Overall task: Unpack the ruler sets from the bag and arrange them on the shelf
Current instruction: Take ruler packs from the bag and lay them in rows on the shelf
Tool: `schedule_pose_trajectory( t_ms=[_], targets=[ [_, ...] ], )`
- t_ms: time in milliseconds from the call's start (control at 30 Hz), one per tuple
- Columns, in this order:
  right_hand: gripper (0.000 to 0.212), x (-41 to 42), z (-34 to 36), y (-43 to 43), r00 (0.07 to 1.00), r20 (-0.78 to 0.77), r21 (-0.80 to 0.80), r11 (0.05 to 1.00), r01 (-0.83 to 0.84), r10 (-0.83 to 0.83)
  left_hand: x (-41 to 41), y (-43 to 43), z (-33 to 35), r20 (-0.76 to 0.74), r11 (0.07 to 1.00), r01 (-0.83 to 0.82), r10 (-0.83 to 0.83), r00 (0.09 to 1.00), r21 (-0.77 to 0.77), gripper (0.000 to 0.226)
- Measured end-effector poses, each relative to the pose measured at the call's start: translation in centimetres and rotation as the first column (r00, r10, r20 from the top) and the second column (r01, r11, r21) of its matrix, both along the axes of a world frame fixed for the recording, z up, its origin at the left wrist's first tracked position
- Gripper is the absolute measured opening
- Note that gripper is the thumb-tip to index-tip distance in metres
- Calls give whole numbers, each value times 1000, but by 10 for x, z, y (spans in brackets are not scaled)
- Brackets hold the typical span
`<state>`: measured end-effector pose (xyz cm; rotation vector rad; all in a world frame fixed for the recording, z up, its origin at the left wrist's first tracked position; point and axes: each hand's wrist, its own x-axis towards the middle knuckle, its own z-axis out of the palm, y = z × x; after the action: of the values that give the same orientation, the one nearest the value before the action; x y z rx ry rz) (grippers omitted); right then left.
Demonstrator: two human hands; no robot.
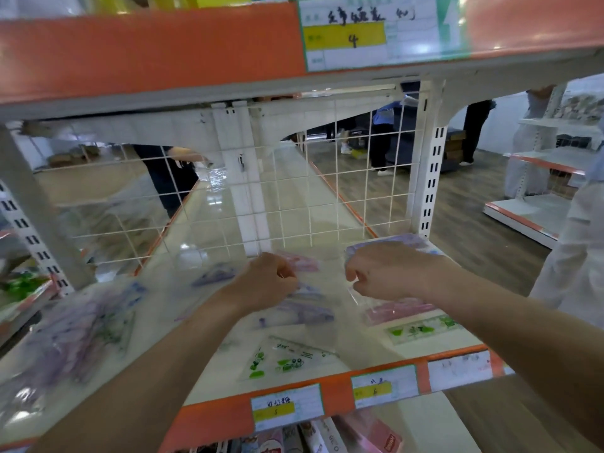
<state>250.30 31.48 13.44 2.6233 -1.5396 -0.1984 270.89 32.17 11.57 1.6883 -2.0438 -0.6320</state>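
Note:
Both my hands reach over the white shelf [369, 348]. My left hand [266, 282] has curled fingers that pinch the edge of a clear packet with purple print [304, 313] lying under it. My right hand [389, 271] grips a clear plastic bag [361, 300] that hangs from its fingers. Ruler sets lie flat around them: a green one [284, 358] at the front, a pink one [397, 310] and a green one [421, 328] on the right, a pink one [302, 261] further back. A blurred clear bag of purple sets [68, 335] sits at the left.
A white wire grid [261, 197] closes the shelf's back. The upper shelf with its orange strip [147, 50] hangs low overhead. White uprights [429, 178] flank the bay. Stocked goods [327, 434] fill the shelf below. People stand in the aisle behind and at the right.

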Motion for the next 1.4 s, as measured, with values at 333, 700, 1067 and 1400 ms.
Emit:
schedule_pose_trajectory(
  t_ms=[333, 700, 1067, 1400],
  targets=[
    [19, 103, 4, -3, 978, 29, 13, 978, -207, 207, 80, 26, -3, -43, 958, -284, 285, 957, 25, 15],
    [22, 220, -15, 7, 882, 165, 40, 890, -453, 442, 188, 75, -13, -73, 800, -595, 600, 797, 85, 21],
    [42, 284, -30, 5, 865, 189, 32, 877, -479, 465, 227, 104, -17, -37, 720, -692, 694, 719, 50, 18],
    [59, 332, -44, -3, 946, 145, 196, 929, -315, 290, 227, 106, -27, -192, 686, -709, 727, 659, 161, 15]
  ],
)
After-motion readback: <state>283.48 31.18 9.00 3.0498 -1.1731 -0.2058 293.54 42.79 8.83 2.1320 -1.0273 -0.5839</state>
